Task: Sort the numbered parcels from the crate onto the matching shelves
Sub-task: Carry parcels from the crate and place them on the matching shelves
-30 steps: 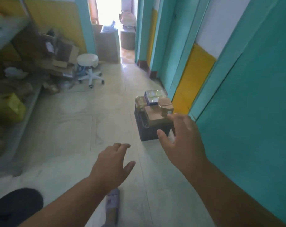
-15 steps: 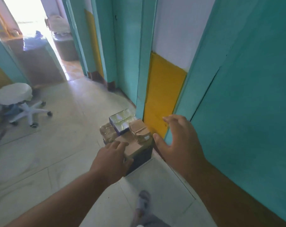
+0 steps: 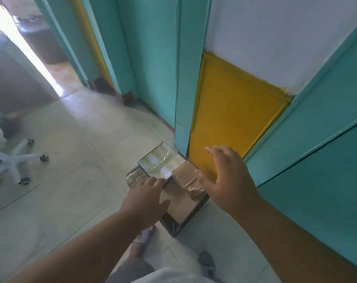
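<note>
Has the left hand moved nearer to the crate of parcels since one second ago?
Yes. The left hand was over bare floor short of the crate; now it lies over the parcels in it, fingers at the shiny parcel.

Light: daylight from doorway (image 3: 33, 58), blown out upper left
Glare: on floor (image 3: 75, 160)
Sharpness: soft, motion-blurred
Edges: wide-angle bending
</note>
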`<state>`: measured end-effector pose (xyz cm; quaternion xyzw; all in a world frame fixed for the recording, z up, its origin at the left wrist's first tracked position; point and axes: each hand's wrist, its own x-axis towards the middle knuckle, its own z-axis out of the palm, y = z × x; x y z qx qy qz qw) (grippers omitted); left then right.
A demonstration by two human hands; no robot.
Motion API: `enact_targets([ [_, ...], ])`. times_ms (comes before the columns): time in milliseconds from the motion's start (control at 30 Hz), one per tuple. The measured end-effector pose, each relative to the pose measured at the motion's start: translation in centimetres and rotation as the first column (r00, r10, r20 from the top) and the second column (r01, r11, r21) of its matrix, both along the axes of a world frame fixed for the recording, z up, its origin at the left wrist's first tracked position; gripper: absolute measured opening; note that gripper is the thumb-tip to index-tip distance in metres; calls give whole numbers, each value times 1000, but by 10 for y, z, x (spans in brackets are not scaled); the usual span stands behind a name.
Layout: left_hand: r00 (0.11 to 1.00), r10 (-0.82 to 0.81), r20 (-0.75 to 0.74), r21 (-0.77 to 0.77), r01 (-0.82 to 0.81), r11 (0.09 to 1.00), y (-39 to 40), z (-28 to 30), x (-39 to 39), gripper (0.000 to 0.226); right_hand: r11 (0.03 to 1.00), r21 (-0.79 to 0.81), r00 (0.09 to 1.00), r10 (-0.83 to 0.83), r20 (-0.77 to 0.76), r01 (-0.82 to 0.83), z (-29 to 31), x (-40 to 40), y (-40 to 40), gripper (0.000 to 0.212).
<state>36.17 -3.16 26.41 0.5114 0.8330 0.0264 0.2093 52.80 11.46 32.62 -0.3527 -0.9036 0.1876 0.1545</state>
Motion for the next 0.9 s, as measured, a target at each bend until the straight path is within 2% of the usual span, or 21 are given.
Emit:
enact_targets([
  [200, 970, -226, 90, -122, 236, 964, 49, -78, -91, 65, 970, -72, 970, -227, 89, 234, -64, -60, -5, 58],
  [367, 957, -229, 178, -219, 265, 939, 96, -143, -122, 58, 935, -77, 923, -326, 206, 347, -108, -75, 10, 58],
  [467, 954, -117, 275, -242, 187, 952, 135, -193, -122, 53, 910, -103, 893, -364, 265, 402, -158, -77, 23, 58],
  [567, 934, 79, 348, -242, 8, 970, 163, -254, -118, 53, 895, -132, 871, -367, 326, 426, -220, -79, 36, 60],
  [667, 871, 250, 423, -237, -160, 958, 180, -304, -109, 65, 886, -154, 865, -368, 341, 438, -277, -79, 51, 63],
  [800, 844, 280, 458, -199, -209, 957, 193, -350, -102, 80, 857, -176, 838, -395, 378, 483, -336, -76, 71, 66],
  [900, 814, 310, 491, -166, -262, 951, 193, -366, -97, 51, 828, -235, 809, -368, 458, 509, -372, -72, 84, 72],
])
